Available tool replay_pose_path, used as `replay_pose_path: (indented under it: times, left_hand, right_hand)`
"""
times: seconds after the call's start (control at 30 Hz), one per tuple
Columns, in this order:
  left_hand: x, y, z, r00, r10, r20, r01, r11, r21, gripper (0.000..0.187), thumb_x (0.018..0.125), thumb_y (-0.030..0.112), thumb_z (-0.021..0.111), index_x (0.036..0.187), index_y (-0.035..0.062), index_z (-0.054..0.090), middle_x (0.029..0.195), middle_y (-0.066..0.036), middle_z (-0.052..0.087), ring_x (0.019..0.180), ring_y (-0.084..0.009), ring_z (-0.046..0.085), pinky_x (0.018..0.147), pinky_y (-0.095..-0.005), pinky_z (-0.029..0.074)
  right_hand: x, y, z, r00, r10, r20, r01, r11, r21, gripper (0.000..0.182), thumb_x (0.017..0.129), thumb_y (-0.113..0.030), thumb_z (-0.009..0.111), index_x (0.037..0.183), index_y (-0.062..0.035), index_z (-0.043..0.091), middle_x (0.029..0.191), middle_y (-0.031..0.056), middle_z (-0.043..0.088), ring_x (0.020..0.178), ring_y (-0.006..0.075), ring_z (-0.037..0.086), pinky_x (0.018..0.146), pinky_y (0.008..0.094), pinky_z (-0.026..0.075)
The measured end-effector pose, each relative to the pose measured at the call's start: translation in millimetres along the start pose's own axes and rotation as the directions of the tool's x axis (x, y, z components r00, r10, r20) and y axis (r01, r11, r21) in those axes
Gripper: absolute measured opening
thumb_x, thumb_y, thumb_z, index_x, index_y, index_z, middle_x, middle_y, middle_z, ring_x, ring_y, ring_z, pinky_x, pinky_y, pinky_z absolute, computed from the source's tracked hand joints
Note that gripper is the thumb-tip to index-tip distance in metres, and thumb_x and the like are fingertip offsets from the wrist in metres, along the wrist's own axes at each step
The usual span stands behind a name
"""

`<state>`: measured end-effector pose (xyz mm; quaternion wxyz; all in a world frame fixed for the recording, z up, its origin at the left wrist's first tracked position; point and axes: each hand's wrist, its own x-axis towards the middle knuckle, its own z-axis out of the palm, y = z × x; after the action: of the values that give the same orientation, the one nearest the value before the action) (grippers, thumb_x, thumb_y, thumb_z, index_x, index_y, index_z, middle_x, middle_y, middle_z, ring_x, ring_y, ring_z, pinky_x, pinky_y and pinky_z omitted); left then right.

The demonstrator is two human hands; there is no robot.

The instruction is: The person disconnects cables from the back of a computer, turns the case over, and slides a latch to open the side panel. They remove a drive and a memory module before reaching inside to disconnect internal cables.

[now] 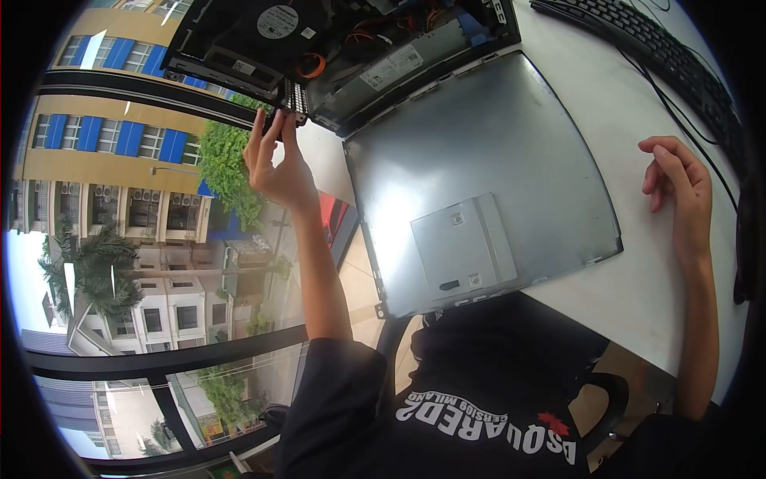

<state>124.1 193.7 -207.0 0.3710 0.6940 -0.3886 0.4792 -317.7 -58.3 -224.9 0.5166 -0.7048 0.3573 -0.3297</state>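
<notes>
An opened desktop computer case (343,124) lies at the top of the view with its inside showing. In it are a black fan shroud with a round label (278,21), a metal power supply (391,70) and orange cables. My left hand (283,172) has its fingers closed at the case's lower left corner, by a perforated metal strip; anything small between the fingertips is hidden. A flat grey metal side panel (479,152) rests below the case, its near end past the table edge. My right hand (678,180) is held loosely over the table, fingers slightly bent and holding nothing.
A black keyboard (638,44) and its cable (678,108) lie on the white table (590,299) at the upper right. Large windows with dark frames (152,363) stand along the left side. A black chair part (610,407) shows near my body.
</notes>
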Motion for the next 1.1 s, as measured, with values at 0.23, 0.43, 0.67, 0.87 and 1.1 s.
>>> replay_pose_path:
  times: [0.23,0.43,0.67,0.87,1.1]
  left_hand:
    - [1.4,-0.1,2.2,0.999,0.048,-0.021,-0.048,0.999,0.004,0.016,0.083,0.009,0.086,0.098,0.0113,0.082,0.115,-0.006,0.077,0.094,-0.0176,0.07,0.067,-0.029,0.052]
    - [4.0,2.0,-0.7,0.998,0.056,-0.014,-0.056,0.998,0.006,0.02,0.083,0.007,0.085,0.102,0.008,0.078,0.114,-0.007,0.077,0.096,-0.0161,0.073,0.064,-0.0258,0.053]
    - [11.7,9.7,-5.4,0.847,-0.48,0.23,0.531,0.738,-0.415,0.045,0.086,0.001,0.082,0.126,-0.0053,0.063,0.112,-0.011,0.074,0.1,-0.0159,0.07,0.087,-0.027,0.053]
    - [18.5,-0.9,-11.8,0.694,-0.541,0.475,0.718,0.478,-0.505,0.045,0.089,0.001,0.079,0.129,-0.0073,0.062,0.107,-0.01,0.074,0.1,-0.0151,0.07,0.095,-0.028,0.052]
    - [14.6,-9.8,-9.5,0.695,-0.51,0.507,0.716,0.424,-0.555,0.039,0.09,0.002,0.078,0.126,-0.0059,0.065,0.108,-0.009,0.074,0.097,-0.0141,0.069,0.091,-0.0285,0.051]
  right_hand:
    - [-0.2,-0.9,-0.1,1.0,0.008,0.003,-0.008,1.0,-0.001,0.031,0.102,-0.029,0.056,0.105,-0.005,0.074,0.064,0.0008,0.058,0.052,0.004,0.046,0.055,0.0195,0.036]
    - [0.4,-0.2,-0.7,1.0,0.01,-0.001,-0.01,1.0,-0.007,0.03,0.102,-0.028,0.056,0.105,-0.0051,0.074,0.064,0.0007,0.058,0.052,0.004,0.046,0.054,0.0197,0.035]
    - [-0.1,-1.3,0.1,1.0,0.014,-0.008,-0.014,1.0,-0.006,0.03,0.102,-0.028,0.056,0.104,-0.0047,0.074,0.064,0.0008,0.057,0.052,0.0047,0.046,0.054,0.0201,0.035]
    - [0.9,1.1,-1.1,1.0,0.015,-0.002,-0.015,1.0,0.005,0.03,0.102,-0.028,0.056,0.104,-0.0044,0.074,0.064,0.0012,0.057,0.053,0.005,0.046,0.055,0.0199,0.035]
    - [0.4,-0.2,-0.3,1.0,0.022,-0.01,-0.022,1.0,0.0,0.03,0.101,-0.029,0.057,0.104,-0.0043,0.073,0.065,0.001,0.057,0.054,0.0052,0.045,0.056,0.0208,0.034]
